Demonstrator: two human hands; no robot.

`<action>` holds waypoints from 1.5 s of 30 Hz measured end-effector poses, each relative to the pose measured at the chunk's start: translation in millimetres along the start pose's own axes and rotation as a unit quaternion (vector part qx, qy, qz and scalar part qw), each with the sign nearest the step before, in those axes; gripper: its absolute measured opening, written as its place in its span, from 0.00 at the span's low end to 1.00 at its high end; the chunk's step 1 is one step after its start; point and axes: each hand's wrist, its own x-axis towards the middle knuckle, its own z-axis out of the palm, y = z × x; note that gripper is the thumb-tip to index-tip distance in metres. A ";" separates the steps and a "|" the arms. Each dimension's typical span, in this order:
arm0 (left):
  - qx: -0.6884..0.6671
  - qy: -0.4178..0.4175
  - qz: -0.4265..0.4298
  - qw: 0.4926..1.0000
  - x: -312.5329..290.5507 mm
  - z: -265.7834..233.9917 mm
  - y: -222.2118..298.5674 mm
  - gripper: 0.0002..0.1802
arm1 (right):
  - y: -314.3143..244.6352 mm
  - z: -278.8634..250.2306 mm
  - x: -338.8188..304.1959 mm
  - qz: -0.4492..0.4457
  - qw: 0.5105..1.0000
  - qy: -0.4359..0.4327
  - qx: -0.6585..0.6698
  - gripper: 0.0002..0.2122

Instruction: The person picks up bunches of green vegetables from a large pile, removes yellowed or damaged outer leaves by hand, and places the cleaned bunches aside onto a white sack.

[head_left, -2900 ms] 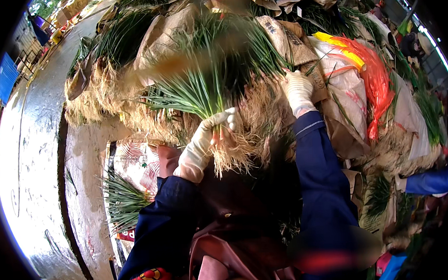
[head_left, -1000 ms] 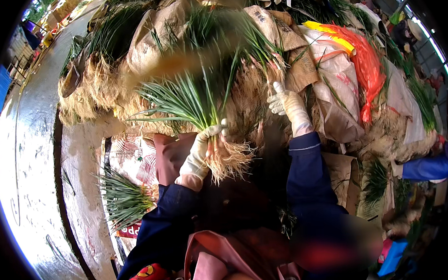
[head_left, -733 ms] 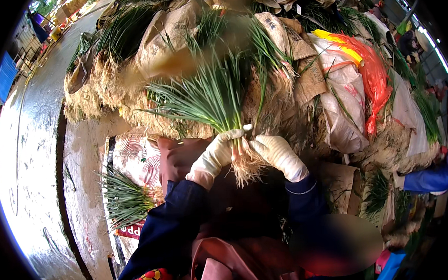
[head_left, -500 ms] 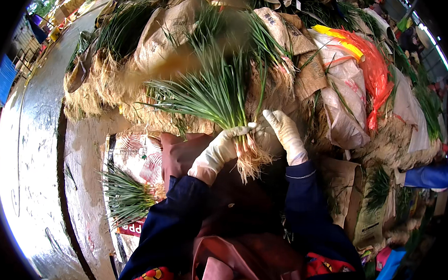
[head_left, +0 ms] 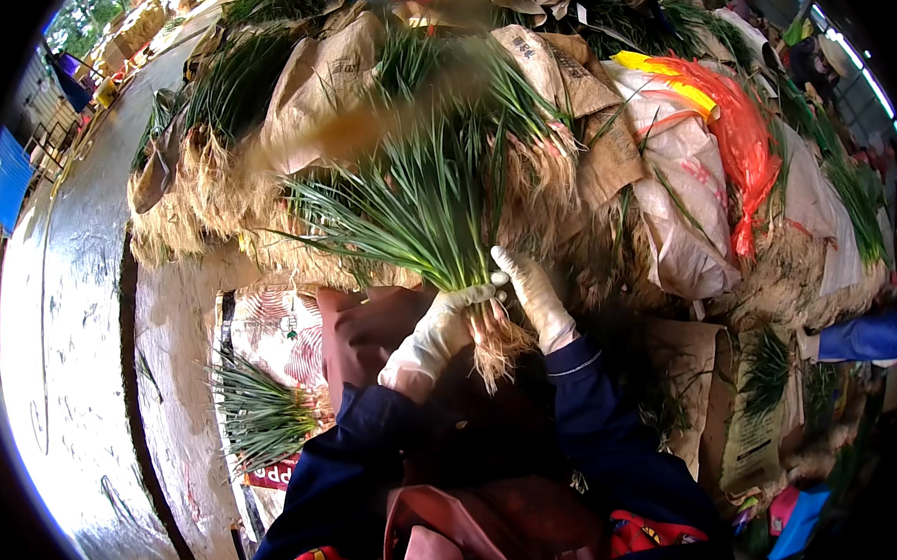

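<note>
A bunch of scallions fans up and away from me, its pale bulbs and stringy roots hanging below my grip. My left hand, in a whitish glove, is wrapped round the stalks just above the bulbs. Close against the bunch's right side is my right hand, also gloved. Its thumb side points up along the stalks and touches them near the left thumb; its other fingers are partly hidden. A smaller bunch of scallions lies on a printed sack to my left.
Heaped scallions with tan roots spread beyond my hands, partly covered by brown sacks. At right lie a whitish sack and a red plastic bag. Wet concrete floor runs along the left. A blue sleeve shows far right.
My right hand has moved left and slightly down, from beside the bunch to against it. The bunch and my left hand have dropped a little lower in view.
</note>
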 end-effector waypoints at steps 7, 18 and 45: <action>0.065 0.030 -0.009 0.997 -2.9 1.3 -3.2 0.16 | -4.4 3.6 -1.8 -0.066 0.986 0.015 -0.149 0.10; -0.076 -0.116 -0.008 0.990 -7.1 -21.5 1.5 0.23 | 27.7 -9.1 -2.7 0.003 0.967 -0.010 0.254 0.07; -0.069 -0.104 -0.074 0.989 26.7 -22.8 44.1 0.22 | -49.4 11.1 -13.6 -0.153 0.863 -0.011 -0.482 0.16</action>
